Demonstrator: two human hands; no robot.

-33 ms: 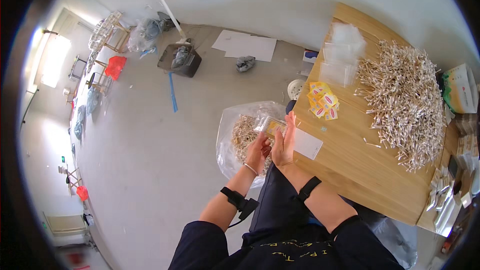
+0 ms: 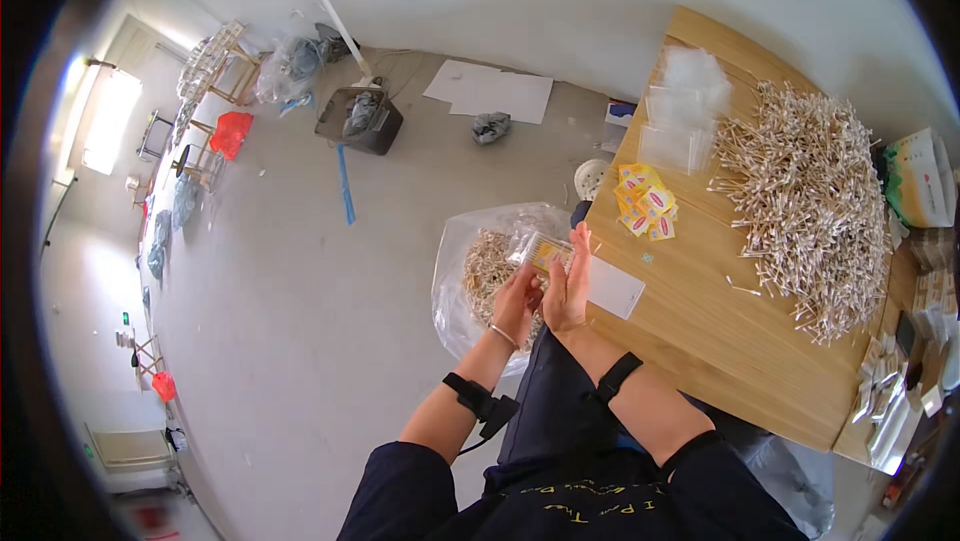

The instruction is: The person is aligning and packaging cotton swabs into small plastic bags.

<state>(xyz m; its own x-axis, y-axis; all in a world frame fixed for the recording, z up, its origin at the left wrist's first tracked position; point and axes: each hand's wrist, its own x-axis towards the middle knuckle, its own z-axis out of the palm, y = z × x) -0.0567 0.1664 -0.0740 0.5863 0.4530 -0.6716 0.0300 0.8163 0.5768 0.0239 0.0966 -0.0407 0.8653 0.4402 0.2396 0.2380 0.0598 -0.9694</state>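
Both hands meet just off the near-left corner of the wooden table (image 2: 700, 331), palms turned toward each other. Between them sits a small clear packet (image 2: 548, 253) with a yellow card and pale sticks inside; it pokes out above the fingertips. The left hand (image 2: 516, 303) curls around the packet's lower left side, fingers bent against it. The right hand (image 2: 568, 286) lies flat and upright against the packet's right side, fingers straight and together, pressing rather than clenching (whether its thumb hooks around the packet cannot be told from here). So the packet is held pinched between the two hands, above the floor and not on the table.

Directly behind and below the hands, a large clear plastic bag (image 2: 470, 271) stands on the floor, partly filled with finished packets of the same kind. Just right of the right hand, a blank white card (image 2: 612, 288) lies on the table edge. Further up and right from the hands, a small heap of yellow-and-red cards (image 2: 643, 206) rests on the wood, and beyond it a stack of empty clear sleeves (image 2: 680, 126). Well to the right spreads a broad pile of pale sticks (image 2: 810, 201), covering much of the tabletop. Each forearm wears a black strap near the wrist, and the left wrist also carries a thin bracelet.
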